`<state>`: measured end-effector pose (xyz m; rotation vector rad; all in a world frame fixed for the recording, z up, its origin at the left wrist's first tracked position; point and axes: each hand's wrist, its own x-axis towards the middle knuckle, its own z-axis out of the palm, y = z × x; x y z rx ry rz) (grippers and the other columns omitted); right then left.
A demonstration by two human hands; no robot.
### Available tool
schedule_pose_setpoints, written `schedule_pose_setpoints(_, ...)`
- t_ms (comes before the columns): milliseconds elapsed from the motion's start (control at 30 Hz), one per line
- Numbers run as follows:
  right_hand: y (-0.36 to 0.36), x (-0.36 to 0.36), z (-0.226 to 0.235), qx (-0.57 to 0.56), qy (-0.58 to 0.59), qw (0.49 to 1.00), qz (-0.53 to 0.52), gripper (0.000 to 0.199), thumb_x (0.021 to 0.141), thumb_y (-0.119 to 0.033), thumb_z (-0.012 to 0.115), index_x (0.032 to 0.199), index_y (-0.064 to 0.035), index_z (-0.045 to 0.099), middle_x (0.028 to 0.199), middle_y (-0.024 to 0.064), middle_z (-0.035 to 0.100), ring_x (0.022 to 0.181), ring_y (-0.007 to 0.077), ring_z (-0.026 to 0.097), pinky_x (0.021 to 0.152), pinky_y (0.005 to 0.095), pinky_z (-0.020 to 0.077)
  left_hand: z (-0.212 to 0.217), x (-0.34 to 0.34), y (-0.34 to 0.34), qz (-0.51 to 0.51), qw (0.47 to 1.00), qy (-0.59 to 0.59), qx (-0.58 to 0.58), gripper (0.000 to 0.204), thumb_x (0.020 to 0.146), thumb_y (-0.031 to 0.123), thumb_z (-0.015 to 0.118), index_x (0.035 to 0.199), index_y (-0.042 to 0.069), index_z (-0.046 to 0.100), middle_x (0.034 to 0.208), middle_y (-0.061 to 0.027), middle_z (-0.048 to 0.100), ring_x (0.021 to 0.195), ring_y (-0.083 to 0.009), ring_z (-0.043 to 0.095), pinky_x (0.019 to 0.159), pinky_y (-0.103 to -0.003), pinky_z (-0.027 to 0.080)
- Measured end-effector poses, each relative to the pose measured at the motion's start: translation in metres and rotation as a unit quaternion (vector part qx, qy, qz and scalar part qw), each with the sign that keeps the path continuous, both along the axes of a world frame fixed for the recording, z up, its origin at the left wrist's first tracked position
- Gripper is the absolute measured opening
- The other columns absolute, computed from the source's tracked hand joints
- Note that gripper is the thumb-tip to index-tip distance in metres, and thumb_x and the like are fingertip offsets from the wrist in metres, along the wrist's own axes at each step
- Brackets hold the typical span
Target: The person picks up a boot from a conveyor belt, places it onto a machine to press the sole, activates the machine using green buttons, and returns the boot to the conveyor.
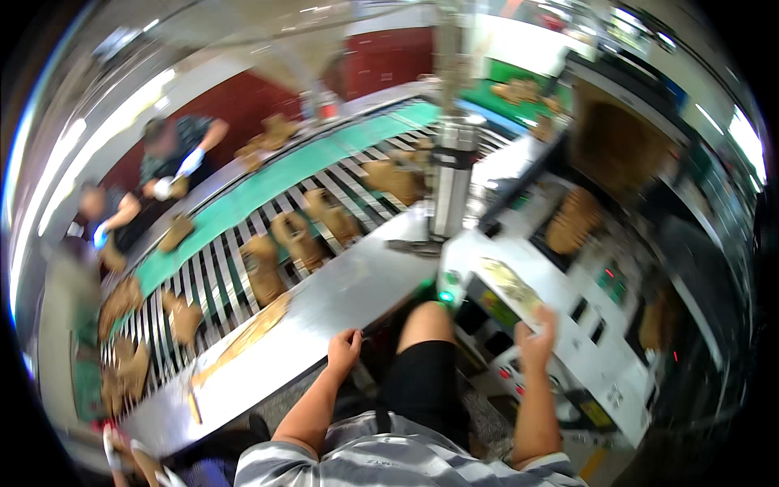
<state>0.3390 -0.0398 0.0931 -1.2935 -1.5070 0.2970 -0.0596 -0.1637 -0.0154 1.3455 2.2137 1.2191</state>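
Note:
My left hand (pixel 345 347) hangs in a loose fist beside the metal ledge of the conveyor, and nothing shows in it. My right hand (pixel 535 339) is curled at the edge of the white machine (pixel 580 349). A flat, pale yellowish piece (pixel 510 280) lies on the machine top just beyond its fingers. Blur hides whether the hand grips that piece or something small. Farther into the machine, a tan ridged shoe part (pixel 574 221) rests under the raised dark cover (pixel 621 150).
Several tan boots (pixel 296 239) stand on a roller conveyor (pixel 231 272) with a green belt (pixel 243 215) behind it. A metal post (pixel 451 187) rises by the machine. A long tan strip (pixel 243 341) lies on the steel ledge (pixel 345 280). Two people (pixel 174 150) work across the line.

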Motion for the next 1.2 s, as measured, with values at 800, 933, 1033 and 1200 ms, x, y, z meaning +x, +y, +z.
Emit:
schedule_pose_setpoints(800,0.383,0.128,0.092,-0.375,-0.080,0.909,-0.164,0.095,0.069,-0.053,0.080,0.134,0.0077,0.046,0.134,0.0234,0.050,0.121,0.0334,0.051,0.097,0.0432,0.0455,-0.006,-0.084,-0.081,0.226,0.972,0.053,0.023,0.014,0.079,0.021,0.063,0.073,0.008,0.066,0.066,-0.0109,0.063,0.063,-0.0304,0.063,0.058,-0.041,0.051)
schedule_pose_setpoints(933,0.329,0.135,0.093,-0.130,-0.119,0.980,-0.088,0.073,0.074,-0.042,0.079,0.124,0.0056,0.056,0.123,0.0219,0.057,0.109,0.0312,0.057,0.091,0.0412,0.0474,-0.003,-0.085,-0.087,0.203,0.976,0.017,0.077,0.014,0.077,0.020,0.063,0.071,0.008,0.065,0.066,-0.0121,0.063,0.062,-0.0324,0.062,0.058,-0.043,0.050)
schedule_pose_setpoints(1033,0.220,0.060,0.081,0.228,-0.177,0.956,-0.058,0.074,0.077,-0.034,0.078,0.126,0.0078,0.040,0.126,0.0217,0.049,0.111,0.0353,0.052,0.097,0.0456,0.0411,-0.006,-0.091,-0.095,0.233,0.968,0.006,0.095,0.014,0.078,0.020,0.063,0.072,0.008,0.066,0.067,-0.0126,0.063,0.063,-0.0332,0.062,0.058,-0.043,0.050)
schedule_pose_setpoints(1200,0.097,0.028,0.031,0.088,-0.065,0.969,-0.223,0.072,0.073,-0.026,0.078,0.117,0.0105,0.035,0.121,0.0232,0.048,0.109,0.0344,0.048,0.094,0.0453,0.0408,-0.009,-0.084,-0.091,0.223,0.975,0.017,0.017,0.017,0.083,0.021,0.062,0.080,0.005,0.067,0.068,-0.0102,0.064,0.064,-0.0261,0.063,0.062,-0.037,0.051)
